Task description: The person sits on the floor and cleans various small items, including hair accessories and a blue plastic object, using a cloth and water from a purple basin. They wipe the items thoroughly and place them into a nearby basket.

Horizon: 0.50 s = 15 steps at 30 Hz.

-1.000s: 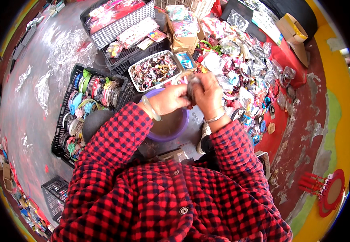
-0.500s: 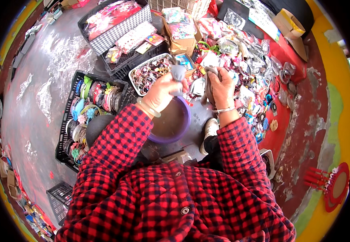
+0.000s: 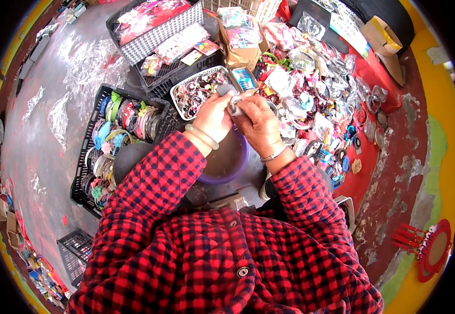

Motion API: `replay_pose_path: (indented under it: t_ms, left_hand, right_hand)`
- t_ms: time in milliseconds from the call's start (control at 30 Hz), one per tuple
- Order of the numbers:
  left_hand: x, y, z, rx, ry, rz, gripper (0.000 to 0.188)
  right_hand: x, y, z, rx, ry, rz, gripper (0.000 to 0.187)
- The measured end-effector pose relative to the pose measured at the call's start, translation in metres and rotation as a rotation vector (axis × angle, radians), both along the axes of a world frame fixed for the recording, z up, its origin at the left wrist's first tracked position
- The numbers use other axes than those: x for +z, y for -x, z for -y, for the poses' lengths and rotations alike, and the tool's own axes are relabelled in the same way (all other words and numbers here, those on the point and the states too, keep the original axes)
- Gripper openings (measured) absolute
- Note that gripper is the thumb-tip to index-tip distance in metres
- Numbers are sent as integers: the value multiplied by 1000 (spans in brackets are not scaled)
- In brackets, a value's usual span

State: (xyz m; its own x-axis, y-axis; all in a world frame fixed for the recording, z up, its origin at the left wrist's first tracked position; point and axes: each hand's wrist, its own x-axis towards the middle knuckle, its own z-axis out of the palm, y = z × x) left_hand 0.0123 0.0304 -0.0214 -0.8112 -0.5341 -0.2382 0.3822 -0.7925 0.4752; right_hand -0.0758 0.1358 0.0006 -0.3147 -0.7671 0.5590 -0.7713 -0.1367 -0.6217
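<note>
My left hand [image 3: 212, 118] is closed around a smooth grey item [image 3: 226, 90], a wide band by its look, though most of it is hidden by the fingers. Pressed against it, my right hand [image 3: 260, 124] pinches a crumpled grey cloth [image 3: 234, 107]. Both hands meet above the far side of a round purple basin [image 3: 245, 157], which contains murky brownish water. Beyond my left hand stands a white basket [image 3: 174, 98] filled with small hair ties and trinkets.
To the left, a black crate [image 3: 77, 180] holds rows of headbands [image 3: 128, 120]. A heap of bagged accessories [image 3: 311, 94] covers a red sheet [image 3: 361, 170] on the right. Cardboard boxes [image 3: 244, 55] and a houndstooth-patterned bin [image 3: 164, 39] stand farther back.
My right hand has moved left with the cloth and now presses it to the grey item. Before, the two hands were apart. My left hand has shifted slightly.
</note>
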Motion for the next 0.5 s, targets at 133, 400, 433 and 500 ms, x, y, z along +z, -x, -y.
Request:
replay_pose_path:
  t_ms: [133,400,433,500]
  left_hand:
    - [13,1,2,-13,6,30,16]
    - [22,-6,30,126,76,-182,24]
    - [20,-5,29,139,68,-167,23]
    - [22,-4,20,146,76,-109,24]
  right_hand:
    - [-1,-6,-1,-12,-55,-19,26]
    - [-16,1,-4,-69,-157,144,16]
    - [-8,4,-3,-63,-134,165,15]
    - [10,4,-5,-147,-9,213,15]
